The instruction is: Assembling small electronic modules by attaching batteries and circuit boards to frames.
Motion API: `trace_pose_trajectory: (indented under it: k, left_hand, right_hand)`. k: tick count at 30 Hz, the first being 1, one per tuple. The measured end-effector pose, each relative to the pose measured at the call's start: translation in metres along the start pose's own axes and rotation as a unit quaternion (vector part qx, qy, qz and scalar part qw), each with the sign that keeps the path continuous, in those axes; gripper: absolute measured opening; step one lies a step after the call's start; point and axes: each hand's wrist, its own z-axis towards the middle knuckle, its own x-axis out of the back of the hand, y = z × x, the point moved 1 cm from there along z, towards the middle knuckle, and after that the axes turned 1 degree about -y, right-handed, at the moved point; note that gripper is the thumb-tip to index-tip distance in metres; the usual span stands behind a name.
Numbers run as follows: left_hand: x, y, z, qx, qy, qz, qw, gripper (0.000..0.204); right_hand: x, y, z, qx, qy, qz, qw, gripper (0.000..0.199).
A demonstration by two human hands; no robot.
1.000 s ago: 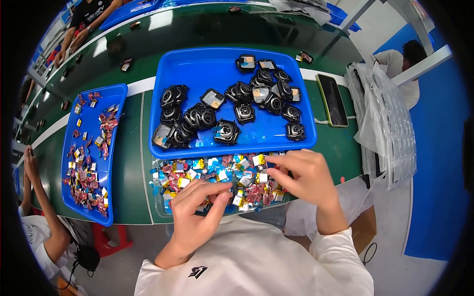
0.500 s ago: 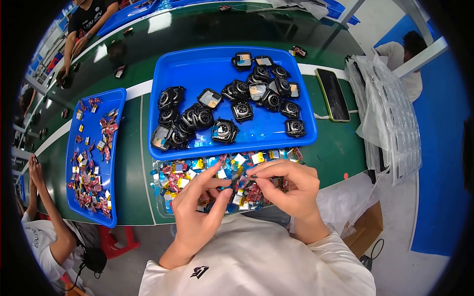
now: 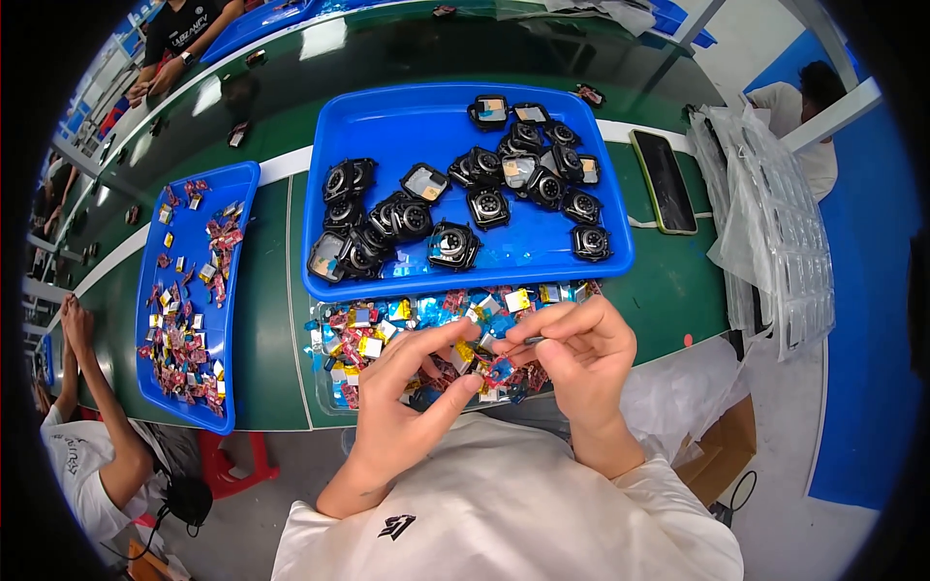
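Note:
My left hand (image 3: 412, 382) is over a clear tray (image 3: 339, 399) heaped with small red, silver, yellow and blue parts. Its thumb and forefinger are apart, and I see nothing gripped between them. Beside the thumb tip is a small red and blue part (image 3: 500, 370); whether the hand touches it I cannot tell. My right hand (image 3: 593, 363) pinches a thin dark tool (image 3: 533, 341), whose tip is too small to make out. Just beyond both hands stands a blue tray (image 3: 387, 290) holding several black watch cases (image 3: 453, 245), some with the round back up.
A narrower blue tray (image 3: 250, 198) of similar small parts lies left on the green table (image 3: 266, 320). A phone (image 3: 665, 184) in a green-edged case and stacked clear plastic trays (image 3: 775, 232) are at right. Other people sit left, far left and far right.
Both hands have shifted a little to the right. A small red and blue part now shows between them, where a dark piece was by the left fingertips. The view has turned slightly.

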Motion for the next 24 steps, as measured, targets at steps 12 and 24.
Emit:
trace_pose_trajectory:
  k: [12, 24]
  left_hand:
    - [-0.002, -0.002, -0.006, 0.111, 0.056, -0.245, 0.962, 0.023]
    - [-0.004, -0.005, -0.009, 0.121, 0.029, -0.161, 0.979, 0.012]
  right_hand:
    - [-0.011, 0.000, -0.004, -0.075, -0.013, -0.048, 0.996, 0.046]
    - [-0.019, -0.005, 0.003, 0.113, -0.068, -0.310, 0.942, 0.027]
